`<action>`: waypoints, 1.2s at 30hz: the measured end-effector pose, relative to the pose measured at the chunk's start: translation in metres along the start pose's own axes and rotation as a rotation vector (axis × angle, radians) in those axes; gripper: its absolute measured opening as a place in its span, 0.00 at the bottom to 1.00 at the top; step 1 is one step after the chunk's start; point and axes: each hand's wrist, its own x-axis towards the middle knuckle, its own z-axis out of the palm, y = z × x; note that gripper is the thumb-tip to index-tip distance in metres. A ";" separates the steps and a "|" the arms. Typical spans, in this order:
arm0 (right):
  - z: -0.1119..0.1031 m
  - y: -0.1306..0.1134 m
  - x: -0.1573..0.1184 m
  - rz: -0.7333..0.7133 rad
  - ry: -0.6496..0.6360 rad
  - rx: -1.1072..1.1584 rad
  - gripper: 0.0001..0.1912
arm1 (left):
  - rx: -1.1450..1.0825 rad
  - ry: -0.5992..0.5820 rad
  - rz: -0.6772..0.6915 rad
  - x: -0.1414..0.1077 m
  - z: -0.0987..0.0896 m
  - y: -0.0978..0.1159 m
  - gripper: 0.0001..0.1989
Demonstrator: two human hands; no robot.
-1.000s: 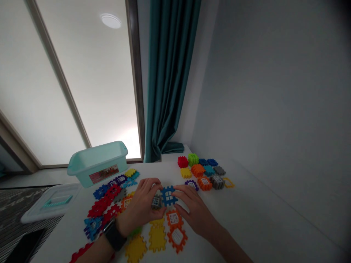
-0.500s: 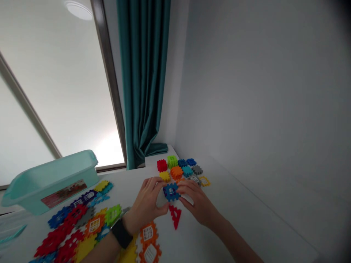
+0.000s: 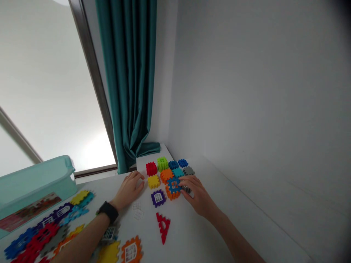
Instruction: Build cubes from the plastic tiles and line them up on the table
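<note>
Lower left there's a mint-green plastic tub (image 3: 35,186) beside a heap of multicoloured plastic waffle tiles (image 3: 35,239). The left hand (image 3: 128,189) rests on the white worktop (image 3: 181,233), fingers loosely curled and empty, near a yellow plastic tile (image 3: 153,181). Right of that, the right hand (image 3: 199,193) has its fingers (image 3: 189,180) closed narrow on a blue plastic window tile (image 3: 174,185), which sits against an orange plastic tile (image 3: 171,194).
</note>
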 end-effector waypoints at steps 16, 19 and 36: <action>-0.002 0.092 0.025 0.147 0.008 0.026 0.08 | 0.052 -0.015 0.054 0.006 0.011 -0.017 0.09; 0.005 0.109 0.040 0.169 -0.010 0.021 0.09 | 0.049 -0.018 0.050 0.007 0.012 -0.018 0.09; 0.043 0.156 0.081 0.221 -0.255 0.068 0.11 | 0.081 -0.092 0.002 0.010 0.015 -0.019 0.09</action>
